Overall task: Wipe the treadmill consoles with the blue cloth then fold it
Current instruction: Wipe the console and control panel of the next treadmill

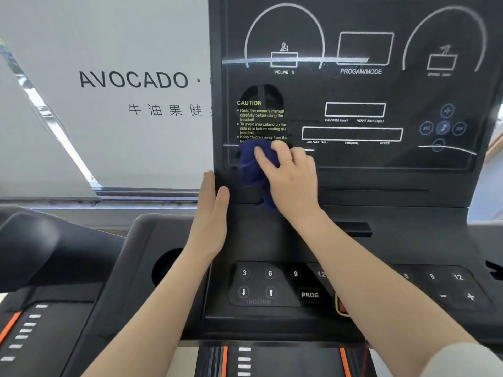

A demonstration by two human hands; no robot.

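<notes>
Right hand (294,175) has the cloth (255,172) bunched under curled fingers (261,156), pressed on the console (353,159) at its lower-left corner by the caution text, so it's mid-wipe. Left hand (212,213) lies flat, fingers straight, against the console's left edge, probably bracing.

A gym: treadmill console (353,104), second treadmill (40,268) alongside.
</notes>
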